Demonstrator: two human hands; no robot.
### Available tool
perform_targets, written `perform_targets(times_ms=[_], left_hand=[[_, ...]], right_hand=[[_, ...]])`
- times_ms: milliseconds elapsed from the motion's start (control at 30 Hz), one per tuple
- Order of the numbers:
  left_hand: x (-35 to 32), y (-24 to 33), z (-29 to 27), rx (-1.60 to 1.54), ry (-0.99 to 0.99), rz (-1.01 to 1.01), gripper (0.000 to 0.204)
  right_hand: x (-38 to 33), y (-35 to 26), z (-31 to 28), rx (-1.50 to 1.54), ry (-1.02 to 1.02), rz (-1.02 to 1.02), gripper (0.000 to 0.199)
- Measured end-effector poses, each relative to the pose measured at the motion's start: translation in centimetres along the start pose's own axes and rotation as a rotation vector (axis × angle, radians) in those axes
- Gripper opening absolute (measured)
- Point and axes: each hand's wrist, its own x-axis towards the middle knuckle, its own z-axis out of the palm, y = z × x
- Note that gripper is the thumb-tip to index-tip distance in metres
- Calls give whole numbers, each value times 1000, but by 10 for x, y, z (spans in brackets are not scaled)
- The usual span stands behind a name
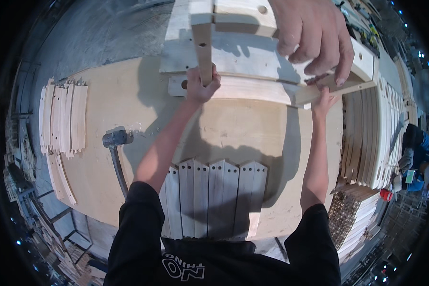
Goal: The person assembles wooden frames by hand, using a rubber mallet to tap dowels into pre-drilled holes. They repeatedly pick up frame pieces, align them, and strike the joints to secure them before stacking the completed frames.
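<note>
My left hand is closed round the near end of an upright wooden slat with a hole in its face. Under it lies a pale curved wooden rail with a hole at its left end. On the right, my right hand grips a short wooden bar that slants off to the right; part of its fingers is hidden behind the bar. Wide pale boards lie beyond the rail. Another person's hand hangs large above my right hand, fingers pointing down, and hides part of the work.
A black-headed mallet rests on the worktable to the left. Several thin slats are piled at the table's far left. Pointed boards with holes stand in a row before me. Stacked wooden parts line the right side.
</note>
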Motion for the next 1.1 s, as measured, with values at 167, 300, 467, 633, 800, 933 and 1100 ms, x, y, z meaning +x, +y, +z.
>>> perform_targets(times_ms=[167, 300, 467, 633, 800, 933, 1100], left_hand=[[-38, -35, -16, -95, 24, -163, 15], [-27, -33, -27, -4, -196, 49, 19], [-18, -30, -30, 241, -221, 268, 14], [-26, -26, -19, 57, -168, -115, 12], [-15, -16, -27, 155, -216, 104, 9], [-12, -14, -14, 26, -170, 68, 23], [-6, -14, -12, -53, -91, 32, 27]], right_hand=[[12, 33, -27, 15, -178, -205, 42], [-12, 58, -54, -12, -253, -323, 56], [-22, 63, -46, -555, -29, -688, 54], [-13, 49, -44, -366, 60, -455, 26], [-9, 42, -50, -617, -185, -475, 14], [-4, 39, -32, -740, 115, -142, 31], [3, 13, -8, -581, 77, -351, 31]])
